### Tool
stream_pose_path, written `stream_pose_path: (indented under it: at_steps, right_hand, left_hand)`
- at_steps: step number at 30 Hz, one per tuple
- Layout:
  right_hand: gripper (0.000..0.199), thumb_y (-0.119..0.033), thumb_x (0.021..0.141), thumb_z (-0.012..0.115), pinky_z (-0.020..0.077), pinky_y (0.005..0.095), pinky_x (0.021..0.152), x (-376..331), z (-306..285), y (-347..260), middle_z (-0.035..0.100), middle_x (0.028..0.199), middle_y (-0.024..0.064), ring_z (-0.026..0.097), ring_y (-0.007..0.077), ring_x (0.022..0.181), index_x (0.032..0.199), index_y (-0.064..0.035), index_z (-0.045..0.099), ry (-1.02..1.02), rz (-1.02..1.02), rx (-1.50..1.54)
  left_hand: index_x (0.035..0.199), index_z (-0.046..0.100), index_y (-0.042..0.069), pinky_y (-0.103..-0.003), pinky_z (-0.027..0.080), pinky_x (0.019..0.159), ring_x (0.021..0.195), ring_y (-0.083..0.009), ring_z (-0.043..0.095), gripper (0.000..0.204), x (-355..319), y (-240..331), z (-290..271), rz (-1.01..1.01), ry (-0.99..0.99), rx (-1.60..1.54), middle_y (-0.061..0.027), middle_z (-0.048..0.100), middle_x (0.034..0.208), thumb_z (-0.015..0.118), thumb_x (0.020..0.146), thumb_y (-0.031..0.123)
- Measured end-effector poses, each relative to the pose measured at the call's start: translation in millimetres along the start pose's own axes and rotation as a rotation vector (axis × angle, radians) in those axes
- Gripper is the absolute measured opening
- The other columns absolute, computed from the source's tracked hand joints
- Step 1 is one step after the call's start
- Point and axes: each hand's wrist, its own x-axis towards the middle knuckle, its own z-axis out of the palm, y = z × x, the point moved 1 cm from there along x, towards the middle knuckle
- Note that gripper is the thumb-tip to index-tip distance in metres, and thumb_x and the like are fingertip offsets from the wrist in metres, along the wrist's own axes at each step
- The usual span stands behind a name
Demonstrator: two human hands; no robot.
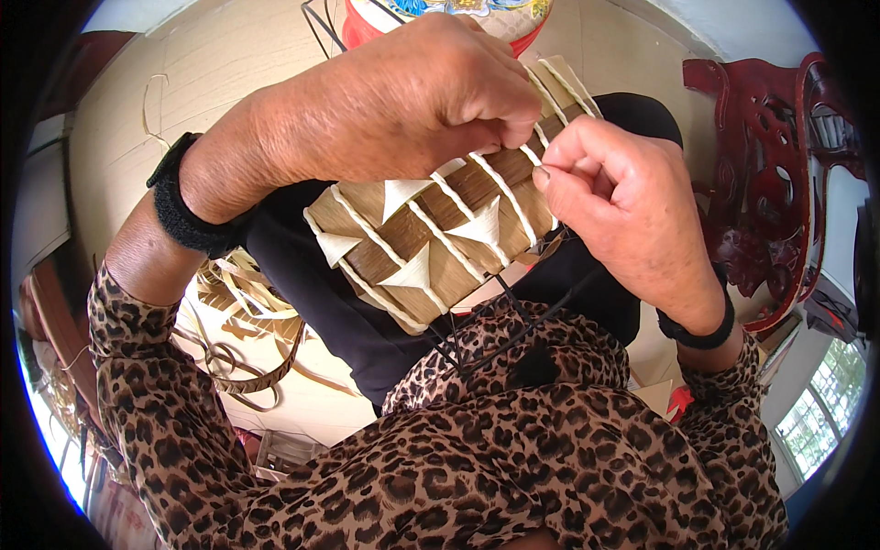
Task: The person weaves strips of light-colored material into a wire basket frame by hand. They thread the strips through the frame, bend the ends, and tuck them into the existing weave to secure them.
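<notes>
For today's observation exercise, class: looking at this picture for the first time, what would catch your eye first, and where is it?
At the centre, a woven panel of brown strips with pale triangles lies across the lap. The left hand presses on its upper edge while the right hand pinches a pale strip beside it. Loose cut strips are heaped on the floor at lower left, and a carved red chair stands at right.

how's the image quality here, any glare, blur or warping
Head view: strong fisheye bend with a black rim around the picture; the woven panel and both hands, left hand and right hand, are sharp and evenly lit; the window at lower right is blown out; no motion blur shows.
</notes>
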Motion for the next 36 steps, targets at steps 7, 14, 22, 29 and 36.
stream_pose_path:
  at_steps: [7,14,22,29,36]
  right_hand:
    - [0.009,0.005,0.08,0.063,0.0292,0.0195,0.048,1.4,2.5,3.3,0.045,0.064,-0.0027,0.037,0.0016,0.054,0.082,-0.0019,0.058,0.04,-0.148,-0.004]
    - [0.009,0.006,0.08,0.063,0.032,0.0199,0.049,2.2,1.9,1.8,0.049,0.071,-0.0004,0.041,0.0025,0.056,0.082,-0.0008,0.058,0.032,-0.164,-0.021]
    - [0.015,0.004,0.077,0.067,0.0438,0.0277,0.056,-0.4,-0.6,5.0,0.056,0.078,0.0086,0.055,0.0198,0.062,0.091,-0.0001,0.065,-0.046,-0.432,-0.262]
    - [0.011,-0.005,0.067,0.064,0.0466,0.0309,0.054,19.7,-4.4,-8.9,0.049,0.073,0.0084,0.056,0.0217,0.064,0.076,0.0004,0.059,-0.16,-0.782,-0.609]
    - [0.016,0.0,0.061,0.066,0.0442,0.0316,0.05,24.1,-1.7,2.7,0.045,0.072,0.007,0.052,0.0216,0.061,0.071,-0.0011,0.053,-0.11,-0.874,-0.495]
  left_hand:
    - [0.088,0.06,-0.001,-0.037,0.045,0.074,0.08,-0.0264,0.055,0.009,-16.1,-2.0,12.6,-0.106,-0.019,-0.206,-0.0118,0.056,0.085,0.065,0.082,0.003]
    - [0.085,0.06,0.0,-0.037,0.047,0.073,0.087,-0.0275,0.059,0.009,-14.5,-11.4,7.4,0.01,0.138,0.062,-0.01,0.06,0.087,0.066,0.078,0.0]
    - [0.097,0.059,0.0,-0.038,0.048,0.074,0.084,-0.031,0.059,0.019,-12.6,-6.8,19.0,-0.088,0.119,-0.037,-0.0119,0.059,0.089,0.062,0.079,-0.002]
    - [0.099,0.059,-0.001,-0.039,0.048,0.074,0.084,-0.0317,0.06,0.02,-11.2,-12.9,19.0,-0.067,0.104,0.006,-0.0135,0.058,0.088,0.061,0.079,-0.004]
    - [0.104,0.062,0.0,-0.036,0.048,0.08,0.093,-0.0292,0.06,0.026,-16.4,-4.2,9.0,-0.175,0.192,0.024,-0.0148,0.062,0.101,0.063,0.079,-0.003]
